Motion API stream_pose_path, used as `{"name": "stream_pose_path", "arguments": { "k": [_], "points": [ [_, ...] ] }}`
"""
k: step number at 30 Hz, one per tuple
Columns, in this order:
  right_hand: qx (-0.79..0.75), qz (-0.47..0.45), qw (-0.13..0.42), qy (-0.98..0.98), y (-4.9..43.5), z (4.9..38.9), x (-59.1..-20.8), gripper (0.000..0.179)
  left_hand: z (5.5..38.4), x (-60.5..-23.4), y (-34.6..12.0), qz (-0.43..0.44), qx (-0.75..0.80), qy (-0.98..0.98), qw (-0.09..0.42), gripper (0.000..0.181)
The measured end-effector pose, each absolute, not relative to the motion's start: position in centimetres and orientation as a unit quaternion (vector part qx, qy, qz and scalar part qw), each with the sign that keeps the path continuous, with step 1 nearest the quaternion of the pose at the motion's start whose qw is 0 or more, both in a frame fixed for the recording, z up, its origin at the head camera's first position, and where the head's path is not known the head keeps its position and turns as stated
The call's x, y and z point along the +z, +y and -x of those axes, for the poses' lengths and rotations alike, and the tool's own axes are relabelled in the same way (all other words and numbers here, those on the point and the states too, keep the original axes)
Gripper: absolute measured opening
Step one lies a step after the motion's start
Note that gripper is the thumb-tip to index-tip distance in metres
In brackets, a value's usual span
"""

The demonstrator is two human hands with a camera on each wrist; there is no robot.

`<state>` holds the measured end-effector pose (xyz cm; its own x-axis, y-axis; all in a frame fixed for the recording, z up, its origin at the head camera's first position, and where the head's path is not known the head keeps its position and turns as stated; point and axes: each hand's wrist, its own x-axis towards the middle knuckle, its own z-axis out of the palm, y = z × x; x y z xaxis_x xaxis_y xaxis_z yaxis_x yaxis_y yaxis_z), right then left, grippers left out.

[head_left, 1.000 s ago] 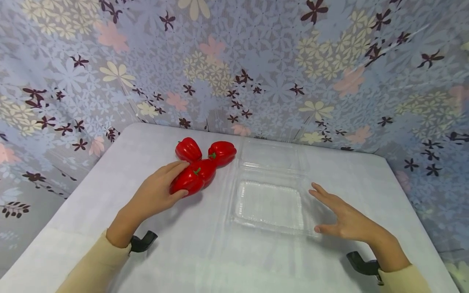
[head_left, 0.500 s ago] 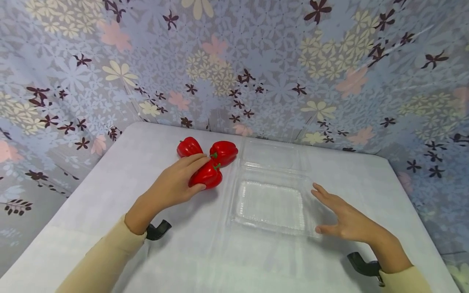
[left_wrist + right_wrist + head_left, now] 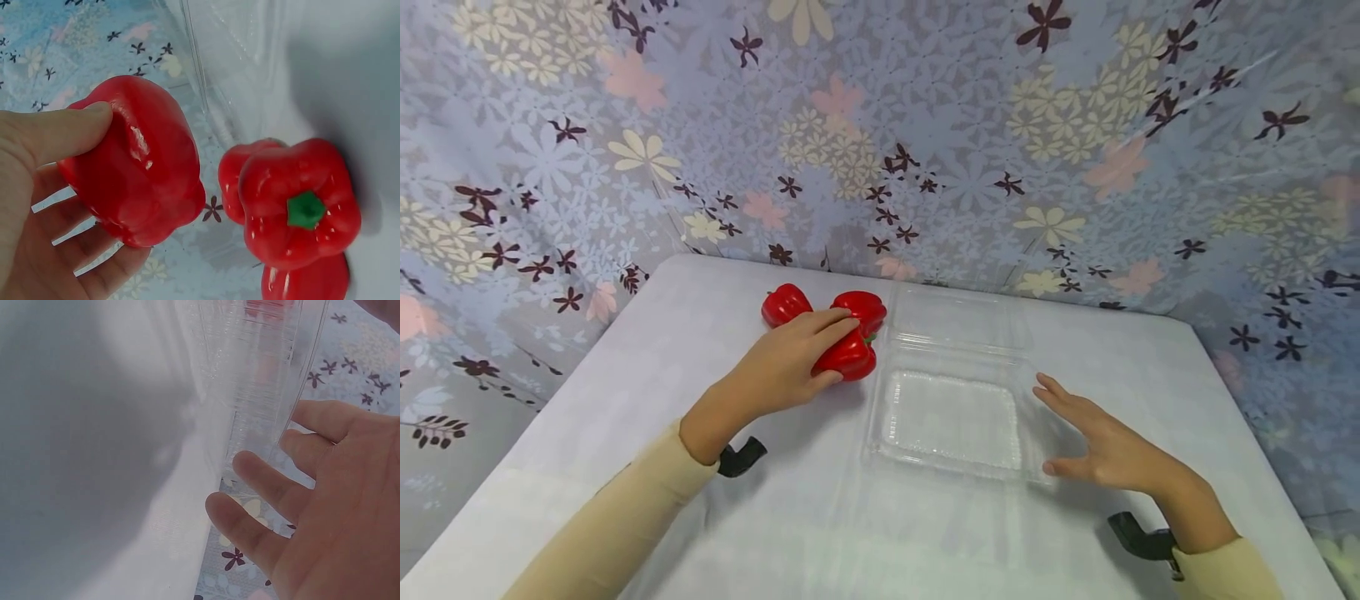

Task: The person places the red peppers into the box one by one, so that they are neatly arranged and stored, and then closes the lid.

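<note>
My left hand [image 3: 786, 362] grips a red bell pepper [image 3: 848, 358], thumb on one side and fingers on the other. In the left wrist view, the gripped bell pepper [image 3: 140, 162] is apart from the others. A second red bell pepper [image 3: 786, 304] lies beyond the hand, and a third red bell pepper [image 3: 867, 308] is partly behind it. The left wrist view shows a bell pepper with a green stem [image 3: 306, 209] in front of others. To the right lies an unfolded clear plastic clamshell container [image 3: 955, 421]. My right hand [image 3: 1105, 446] is at its right edge, fingers extended, holding nothing.
The container's lid half [image 3: 955, 317] lies flat toward the back of the white-covered table [image 3: 760, 533]. A flower-patterned cloth [image 3: 925, 150] rises behind the table's far edge. Dark curved wrist pieces show below both hands.
My left hand has moved right and slightly away with the gripped bell pepper, toward the container. The other peppers and my right hand have stayed in place.
</note>
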<state>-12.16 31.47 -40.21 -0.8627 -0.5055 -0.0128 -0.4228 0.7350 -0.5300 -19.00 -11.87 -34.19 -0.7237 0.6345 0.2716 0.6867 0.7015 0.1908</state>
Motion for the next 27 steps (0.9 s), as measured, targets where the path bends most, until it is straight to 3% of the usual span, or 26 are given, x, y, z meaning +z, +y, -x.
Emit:
{"name": "stream_pose_path", "arguments": {
  "k": [8, 27],
  "points": [
    [-0.273, 0.241, 0.081, 0.928, 31.3, 12.4, -40.4, 0.097, 19.6, -34.5, -10.1, 0.370, -0.141, -0.913, 0.095, 0.066],
    [-0.297, 0.235, 0.084, 0.922, 31.0, 12.5, -40.9, 0.097, 21.5, -34.5, -4.6, 0.399, -0.117, -0.909, 0.015, 0.069]
  ]
}}
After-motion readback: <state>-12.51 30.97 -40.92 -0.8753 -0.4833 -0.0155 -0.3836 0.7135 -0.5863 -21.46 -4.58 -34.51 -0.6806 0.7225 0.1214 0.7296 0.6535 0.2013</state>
